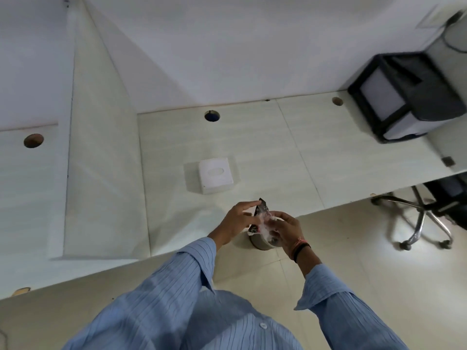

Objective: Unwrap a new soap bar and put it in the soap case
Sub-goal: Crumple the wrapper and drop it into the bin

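Two hands meet just past the near edge of the desk (328,157), working one soap (268,224) between them. Left hand (238,223) has thumb and lower fingers on the dark wrapper (261,208), index finger raised straight above it. Right hand (284,229) has fingers curled round the pale, glossy end of the bar; blur hides how far the film is off. A grey round object (262,243) sits directly under the hands, partly hidden; I cannot tell what it is.

Soap is held in the air, not on the desk. White box (214,176) lies on the desk, well apart beyond the hands; whether this is the case cannot be confirmed.

Assessment: unwrapping is under way and incomplete; placement not yet begun.

Recommendations for the step:
- Hold the bar firmly with the right hand on its long sides, since bare soap is likely slick.
- Peel the wrapper away along the bar with the left hand rather than tearing across.
- Keep the work over the desk, so a dropped bar lands there and not on the floor (341,248).
- Clear all film before moving to the case.
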`<state>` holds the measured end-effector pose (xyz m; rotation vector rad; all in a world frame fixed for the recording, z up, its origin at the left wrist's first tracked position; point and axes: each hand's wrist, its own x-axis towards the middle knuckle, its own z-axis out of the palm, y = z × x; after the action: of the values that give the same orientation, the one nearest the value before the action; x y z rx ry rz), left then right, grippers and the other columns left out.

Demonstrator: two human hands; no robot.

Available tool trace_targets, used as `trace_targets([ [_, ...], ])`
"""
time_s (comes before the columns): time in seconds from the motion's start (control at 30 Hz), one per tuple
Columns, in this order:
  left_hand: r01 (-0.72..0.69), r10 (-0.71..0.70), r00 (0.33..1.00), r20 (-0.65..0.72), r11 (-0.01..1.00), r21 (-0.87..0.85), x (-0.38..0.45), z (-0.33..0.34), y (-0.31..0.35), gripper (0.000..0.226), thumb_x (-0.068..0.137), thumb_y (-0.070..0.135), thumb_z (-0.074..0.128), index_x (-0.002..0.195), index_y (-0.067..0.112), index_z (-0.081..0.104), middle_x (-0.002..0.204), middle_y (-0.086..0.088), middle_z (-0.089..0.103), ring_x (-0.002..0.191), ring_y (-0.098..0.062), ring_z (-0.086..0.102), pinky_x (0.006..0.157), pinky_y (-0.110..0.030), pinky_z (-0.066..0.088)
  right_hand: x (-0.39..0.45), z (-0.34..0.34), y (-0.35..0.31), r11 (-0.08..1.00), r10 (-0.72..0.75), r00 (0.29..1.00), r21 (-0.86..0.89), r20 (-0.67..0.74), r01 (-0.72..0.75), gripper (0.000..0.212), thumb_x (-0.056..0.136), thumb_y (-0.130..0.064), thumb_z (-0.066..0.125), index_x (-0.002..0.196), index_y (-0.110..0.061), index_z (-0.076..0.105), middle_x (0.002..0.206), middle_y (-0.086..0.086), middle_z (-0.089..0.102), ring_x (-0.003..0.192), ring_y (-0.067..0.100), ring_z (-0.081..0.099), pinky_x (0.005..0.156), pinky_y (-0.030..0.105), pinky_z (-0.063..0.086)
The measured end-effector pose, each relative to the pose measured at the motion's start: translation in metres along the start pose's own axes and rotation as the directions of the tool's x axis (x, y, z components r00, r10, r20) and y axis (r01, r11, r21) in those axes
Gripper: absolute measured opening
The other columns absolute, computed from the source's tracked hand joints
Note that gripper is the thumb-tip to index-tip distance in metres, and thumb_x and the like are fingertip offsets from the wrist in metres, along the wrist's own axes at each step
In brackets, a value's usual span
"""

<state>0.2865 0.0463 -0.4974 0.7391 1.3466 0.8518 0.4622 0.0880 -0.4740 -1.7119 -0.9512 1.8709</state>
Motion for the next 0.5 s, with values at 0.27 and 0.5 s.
trace_targets([
  [0.27,-0.031,0.007,0.989,0.149,0.987,0.157,-0.046,0.107,-0.020,0.078,0.073,0.019,0.085,0.143,0.033,0.055,0.130,0.000,0.064,0.116,-0.026,0.067,0.101,-0.045,0.055,-0.072,-0.103,0.056,0.992,-0.073,0.997,0.105,-0.033,0.076,0.015,0.078,0.009,0.073,0.085,-0.004,0.072,0.083,0.017,0.072,0.078,0.029,0.065,0.075,0.038,0.054],
  [0.5,-0.139,0.115,0.988,0.101,0.953,0.269,-0.082,0.219,-0.038,0.030,0.082,-0.004,0.076,0.111,0.004,0.071,0.100,-0.003,0.070,0.080,-0.007,0.065,0.066,-0.011,0.052,-0.130,-0.187,0.105,0.963,-0.042,0.993,0.262,-0.107,0.069,0.009,0.085,-0.003,0.074,0.089,-0.008,0.069,0.079,0.010,0.071,0.072,0.021,0.065,0.067,0.029,0.054],
])
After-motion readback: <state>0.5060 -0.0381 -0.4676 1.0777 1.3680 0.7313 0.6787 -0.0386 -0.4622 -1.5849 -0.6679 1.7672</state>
